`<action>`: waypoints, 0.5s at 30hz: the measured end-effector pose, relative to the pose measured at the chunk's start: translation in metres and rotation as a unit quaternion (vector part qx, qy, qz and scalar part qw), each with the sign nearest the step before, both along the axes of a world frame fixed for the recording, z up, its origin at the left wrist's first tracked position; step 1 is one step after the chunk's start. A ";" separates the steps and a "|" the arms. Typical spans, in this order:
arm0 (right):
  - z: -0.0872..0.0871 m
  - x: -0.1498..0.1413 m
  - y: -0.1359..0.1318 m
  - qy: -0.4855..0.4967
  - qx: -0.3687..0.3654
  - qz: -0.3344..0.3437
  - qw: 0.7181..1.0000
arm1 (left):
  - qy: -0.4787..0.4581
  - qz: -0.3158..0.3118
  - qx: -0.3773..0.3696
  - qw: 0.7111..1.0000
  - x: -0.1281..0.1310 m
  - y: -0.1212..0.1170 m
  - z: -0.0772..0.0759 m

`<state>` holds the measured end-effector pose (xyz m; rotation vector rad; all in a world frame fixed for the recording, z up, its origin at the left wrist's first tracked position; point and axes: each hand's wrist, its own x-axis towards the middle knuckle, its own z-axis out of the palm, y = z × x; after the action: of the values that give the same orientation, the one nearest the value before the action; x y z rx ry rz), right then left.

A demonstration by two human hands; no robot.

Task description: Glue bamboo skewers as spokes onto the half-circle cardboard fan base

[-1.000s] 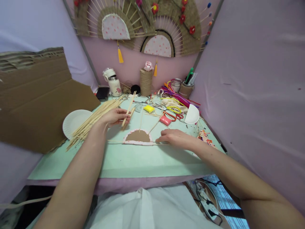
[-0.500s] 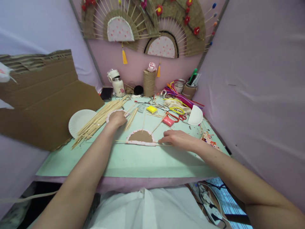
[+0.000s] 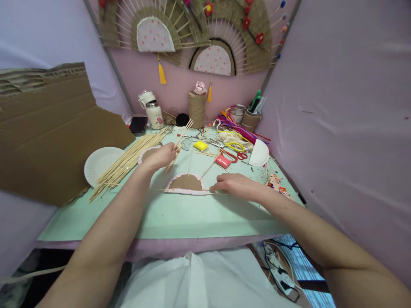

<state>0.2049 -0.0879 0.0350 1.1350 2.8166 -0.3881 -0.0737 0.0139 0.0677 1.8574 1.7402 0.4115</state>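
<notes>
My left hand (image 3: 164,156) is closed around a few thin bamboo sticks (image 3: 185,131), which tilt up and away above the table. Under and beside it lies a second half-round piece (image 3: 148,153) with a white edge, partly covered by the hand. A cardboard half-circle (image 3: 185,183) with a pink-dotted white border lies flat in front of me, with several thin sticks fanning out from it. My right hand (image 3: 231,185) rests at its right corner, fingertips pressed together at the stick that sticks out there.
A large pile of bamboo sticks (image 3: 128,162) overlaps a white paper plate (image 3: 102,163) on the left. Scissors (image 3: 236,146), a yellow clay pack (image 3: 201,146) and a pink clay pack (image 3: 223,161) lie beyond the half-circle. A cardboard sheet (image 3: 64,137) leans at the left.
My left hand has lifted slightly and moved right, with sticks now raised in its fingers. My right hand stays at the half-circle's corner. The whole view has shifted a little.
</notes>
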 end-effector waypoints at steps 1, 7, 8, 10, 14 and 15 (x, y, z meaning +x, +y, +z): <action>0.000 0.000 0.000 0.000 0.001 0.000 1.000 | -0.042 -0.034 -0.019 0.998 0.011 -0.009 0.005; -0.002 0.000 -0.001 0.002 0.016 0.000 1.000 | -0.026 -0.226 -0.115 0.967 0.073 -0.046 0.007; -0.003 0.000 -0.001 0.002 0.019 0.000 1.000 | 0.043 -0.243 -0.086 0.965 0.079 -0.048 0.004; -0.004 0.001 -0.001 0.001 0.022 0.000 1.000 | 0.137 -0.261 -0.043 0.955 0.088 -0.051 0.000; -0.004 0.000 0.000 0.000 0.021 0.006 1.000 | 0.192 -0.256 -0.020 0.947 0.099 -0.054 -0.003; -0.003 0.000 0.000 0.000 0.021 0.008 1.000 | 0.202 -0.253 -0.017 0.946 0.102 -0.055 -0.003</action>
<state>0.2051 -0.0875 0.0317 1.1203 2.8446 -0.3282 0.0282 -0.0409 0.0650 2.3851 1.4022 -0.2139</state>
